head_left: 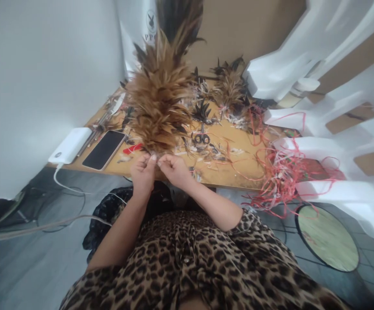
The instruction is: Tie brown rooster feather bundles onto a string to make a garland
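A large feather duster, brown and golden with dark feathers at its far end, stretches away from me over the table. My left hand is closed, thumb against fingers, at the duster's near end. Close beside it my right hand is also closed in a pinch at that same end. Whatever lies between the right fingertips is too small to make out. Black-handled scissors lie beyond my right hand. Left of the duster's near end is a red piece.
A phone and a white power bank with a cable lie at the table's left. Loose feathers litter the wooden table. Another feather bundle lies farther back. Tangled pink string hangs over the right edge, beside white foam pieces.
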Demonstrator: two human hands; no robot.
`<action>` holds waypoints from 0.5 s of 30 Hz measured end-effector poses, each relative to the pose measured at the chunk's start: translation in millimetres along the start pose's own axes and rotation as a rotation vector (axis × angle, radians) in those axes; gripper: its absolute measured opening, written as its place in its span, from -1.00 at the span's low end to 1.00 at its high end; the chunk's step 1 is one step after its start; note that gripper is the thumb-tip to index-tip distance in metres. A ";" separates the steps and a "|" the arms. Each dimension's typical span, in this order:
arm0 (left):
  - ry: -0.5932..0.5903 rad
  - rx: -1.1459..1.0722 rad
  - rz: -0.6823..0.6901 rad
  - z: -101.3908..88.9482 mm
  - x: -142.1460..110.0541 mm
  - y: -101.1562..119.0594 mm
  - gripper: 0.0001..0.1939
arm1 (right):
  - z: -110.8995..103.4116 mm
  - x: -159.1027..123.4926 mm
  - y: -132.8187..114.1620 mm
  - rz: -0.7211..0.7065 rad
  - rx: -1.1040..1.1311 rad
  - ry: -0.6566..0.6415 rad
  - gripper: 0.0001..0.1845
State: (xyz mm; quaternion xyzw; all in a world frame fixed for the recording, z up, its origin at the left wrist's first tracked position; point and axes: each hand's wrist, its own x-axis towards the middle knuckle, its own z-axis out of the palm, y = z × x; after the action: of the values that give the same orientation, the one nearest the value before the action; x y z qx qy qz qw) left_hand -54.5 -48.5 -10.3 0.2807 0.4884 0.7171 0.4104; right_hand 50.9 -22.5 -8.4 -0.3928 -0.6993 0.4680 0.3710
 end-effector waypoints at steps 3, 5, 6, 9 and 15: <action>-0.013 0.009 0.002 -2.6 0.1 -0.6 -0.72 | 2.0 0.4 -0.8 -0.015 0.003 -0.013 -0.80; -0.021 0.030 0.023 -4.3 0.3 -1.5 -0.74 | 3.2 0.5 -3.4 -0.021 0.021 -0.015 -0.80; -0.027 0.040 0.034 -5.2 0.6 -2.1 -0.76 | 3.8 0.3 -5.4 -0.022 0.032 -0.018 -0.80; -0.047 0.094 0.085 -9.0 1.1 -4.5 -0.80 | 4.9 -2.2 -12.4 -0.013 0.056 -0.017 -0.81; -0.077 0.249 0.193 -13.4 -0.6 -4.8 -0.82 | 5.2 -10.1 -18.9 -0.030 0.069 0.004 -0.80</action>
State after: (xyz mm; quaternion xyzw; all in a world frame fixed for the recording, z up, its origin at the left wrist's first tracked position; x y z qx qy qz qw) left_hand -63.5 -54.4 -19.7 0.4025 0.5280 0.6758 0.3200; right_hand 46.6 -38.3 6.4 -0.3703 -0.6877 0.4853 0.3929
